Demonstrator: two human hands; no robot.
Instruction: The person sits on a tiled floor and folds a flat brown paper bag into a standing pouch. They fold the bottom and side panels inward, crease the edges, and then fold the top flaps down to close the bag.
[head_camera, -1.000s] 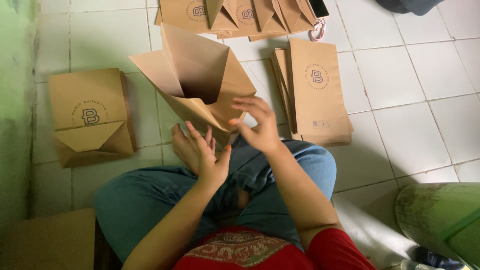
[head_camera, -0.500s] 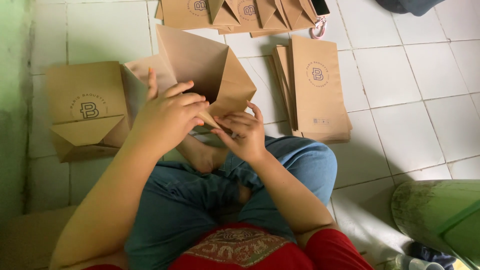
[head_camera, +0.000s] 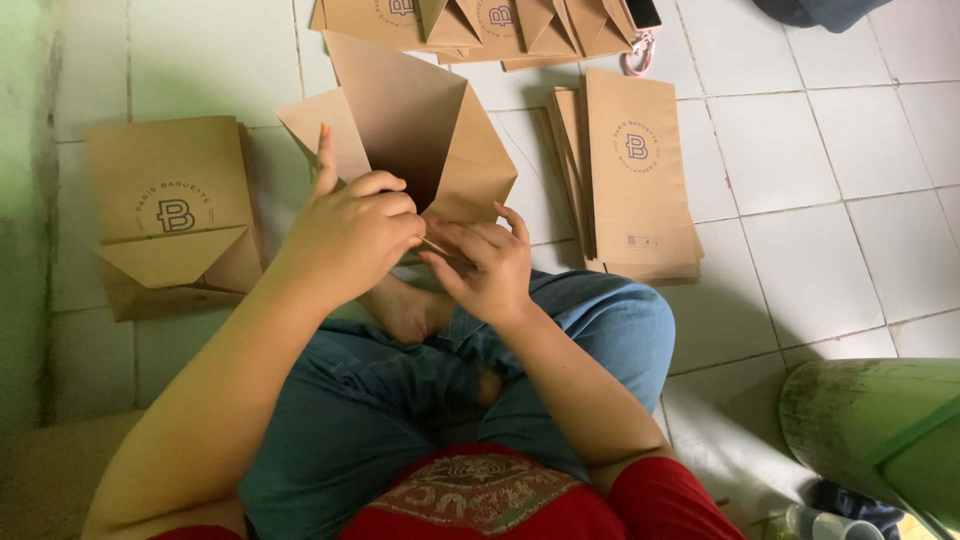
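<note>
I sit cross-legged on a white tiled floor with a brown paper bag opened up in front of my knees. My left hand rests on the bag's lower edge, fingers curled around the paper, index finger pointing up. My right hand pinches the same lower edge just beside it, thumb and fingers pressed on the fold. Both hands touch each other at the bag's bottom corner. My bare foot lies under them.
A folded bag pile lies at the left. A flat stack of bags lies at the right, more bags at the top. A green round container stands at the lower right. A cardboard sheet sits lower left.
My left hand has come from beside my knee up onto the bag's lower edge. The bag has been pulled closer and tilted, and both hands now grip its bottom fold.
</note>
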